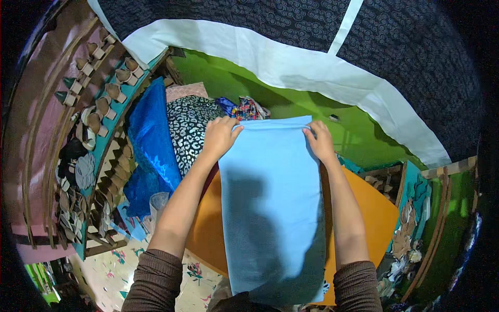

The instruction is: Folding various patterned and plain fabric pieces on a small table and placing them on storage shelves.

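A long light-blue cloth lies over an orange tabletop, its near end reaching down toward my body. My left hand pinches its far left corner between thumb and fingers. At the far right corner my right hand grips the edge in the same way. Between the two hands the far edge runs nearly straight, with a narrow fold along it. My shadow falls across the middle and lower part of the cloth.
Left of the table are a shiny blue cloth and a black-and-white patterned cloth. Shoe forms line a teal shelf at the far left. A cluttered teal rack stands at the right. A green wall rises behind.
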A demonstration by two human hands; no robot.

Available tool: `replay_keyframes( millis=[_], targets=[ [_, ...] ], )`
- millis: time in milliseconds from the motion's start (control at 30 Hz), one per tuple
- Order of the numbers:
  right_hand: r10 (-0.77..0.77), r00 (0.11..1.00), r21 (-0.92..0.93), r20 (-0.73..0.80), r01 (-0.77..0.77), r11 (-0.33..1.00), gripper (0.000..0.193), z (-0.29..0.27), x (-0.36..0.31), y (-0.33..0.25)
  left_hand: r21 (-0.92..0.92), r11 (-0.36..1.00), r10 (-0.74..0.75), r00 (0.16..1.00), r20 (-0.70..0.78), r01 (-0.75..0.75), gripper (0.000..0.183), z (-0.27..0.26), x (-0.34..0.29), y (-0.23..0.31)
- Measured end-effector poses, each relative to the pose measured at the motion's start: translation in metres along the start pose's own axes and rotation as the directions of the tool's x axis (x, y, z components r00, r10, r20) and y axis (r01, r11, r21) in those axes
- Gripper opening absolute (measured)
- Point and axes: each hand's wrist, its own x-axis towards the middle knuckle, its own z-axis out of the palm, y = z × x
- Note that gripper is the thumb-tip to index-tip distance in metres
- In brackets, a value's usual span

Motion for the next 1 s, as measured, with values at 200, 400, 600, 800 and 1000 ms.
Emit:
replay_keyframes(
  millis=[200,400,600,800,1000],
  targets=[
    [0.345,0.936,0.151,0.062,-0.351,0.924,0.017,0.009,0.030,-0.028,0.029,0.960,-0.282,0.951,0.127,0.280,0.028,0.013,0.021,-0.014],
    [-0.102,0.973,-0.407,-0.205,0.010,0.913,0.033,0.037,-0.018,-0.079,0.232,0.973,-0.001,0.998,-0.057,0.014,0.049,0.042,-0.045,0.059],
    [-0.220,0.921,-0.275,0.321,0.313,0.909,0.042,0.009,-0.120,-0.068,0.254,0.960,-0.107,0.993,-0.046,0.116,0.053,0.012,-0.150,0.067],
    [-0.150,0.940,-0.454,0.307,0.283,0.845,0.041,-0.060,-0.219,-0.039,0.218,0.969,0.056,0.958,0.280,-0.120,0.056,-0.032,-0.258,0.069],
    [-0.369,0.706,-0.304,0.605,0.633,0.712,0.053,-0.132,-0.326,-0.033,-0.176,0.832,0.535,0.680,0.501,-0.526,0.058,-0.070,-0.361,0.117]
  ],
)
